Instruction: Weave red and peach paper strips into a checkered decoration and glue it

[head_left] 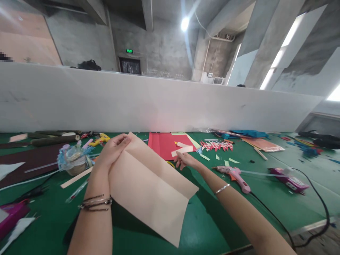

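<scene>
My left hand [117, 147] pinches the upper left corner of a large sheet of beige paper [148, 187]. The sheet has a crease along its upper part and hangs tilted over the table. Just past its far edge, my right hand [186, 160] has thumb and forefinger on the end of a pale paper strip [183, 151], the other fingers loosely curled. Behind that strip lies red paper [162, 147], with light green paper [193, 140] at its side. Right of my right hand rests a pink hot glue gun [237, 177] with a glue stick in it.
On the green table [202, 226], a jar of craft pieces [75, 157] stands at left, near a yellow glue gun [100, 139]. Red-and-white zigzag paper [217, 145] and green scraps lie at right. A black cord [322, 202] trails there. A white partition [159, 102] rises behind.
</scene>
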Available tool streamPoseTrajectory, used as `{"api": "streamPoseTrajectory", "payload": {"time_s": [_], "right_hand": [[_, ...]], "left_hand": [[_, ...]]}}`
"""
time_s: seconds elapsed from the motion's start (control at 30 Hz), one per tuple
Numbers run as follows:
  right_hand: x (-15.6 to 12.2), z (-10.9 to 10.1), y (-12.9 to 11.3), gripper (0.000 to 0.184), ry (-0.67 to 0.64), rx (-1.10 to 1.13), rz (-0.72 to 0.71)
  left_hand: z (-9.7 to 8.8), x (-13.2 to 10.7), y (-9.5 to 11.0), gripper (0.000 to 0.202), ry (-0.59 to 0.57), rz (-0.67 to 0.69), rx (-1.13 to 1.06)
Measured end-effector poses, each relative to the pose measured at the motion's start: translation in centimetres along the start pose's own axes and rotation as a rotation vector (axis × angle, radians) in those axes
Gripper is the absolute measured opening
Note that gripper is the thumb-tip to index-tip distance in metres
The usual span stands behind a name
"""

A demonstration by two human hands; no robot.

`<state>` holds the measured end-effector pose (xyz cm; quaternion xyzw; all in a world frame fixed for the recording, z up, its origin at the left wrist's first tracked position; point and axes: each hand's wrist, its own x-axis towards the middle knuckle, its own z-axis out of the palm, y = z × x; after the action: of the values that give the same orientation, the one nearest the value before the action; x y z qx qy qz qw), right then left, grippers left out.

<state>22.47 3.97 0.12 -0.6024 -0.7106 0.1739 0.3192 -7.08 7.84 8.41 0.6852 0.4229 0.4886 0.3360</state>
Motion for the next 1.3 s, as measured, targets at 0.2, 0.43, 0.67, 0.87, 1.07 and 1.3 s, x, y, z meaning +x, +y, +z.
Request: {"api": "streamPoseTrajectory", "payload": {"time_s": [0.2, 0.43, 0.67, 0.87, 1.07, 1.3], "right_hand": [[-1.4, -0.2, -0.1, 0.059, -0.304, 0.144, 0.064], [-7.5, -1.8, -4.8, 0.043, 0.048, -0.168, -0.474], [-10.8, -2.4, -6.0, 0.023, 0.248, -0.669, -0.795], [-11.8, -2.0, -5.9, 0.024, 0.356, -0.739, -0.94], [-14.2, 1.3, -6.3, 0.024, 0.319, -0.792, -0.89], [-17.1, 5.3, -6.8, 0.026, 0.205, -0.681, -0.793]], "left_hand": [[-0.1, -0.3, 0.5, 0.04, 0.012, -0.023, 0.015], [1.1, -0.1, 0.3, 0.036, -0.068, -0.006, 0.042], [4.0, -0.3, 1.9, 0.034, -0.169, 0.098, 0.177], [5.9, -1.5, 5.2, 0.033, 0.271, 0.485, 0.414], [7.9, -9.3, 7.2, 0.024, -0.504, 0.349, 0.531], [9.7, -19.7, 4.5, 0.086, -0.801, 0.067, 0.949]]}}
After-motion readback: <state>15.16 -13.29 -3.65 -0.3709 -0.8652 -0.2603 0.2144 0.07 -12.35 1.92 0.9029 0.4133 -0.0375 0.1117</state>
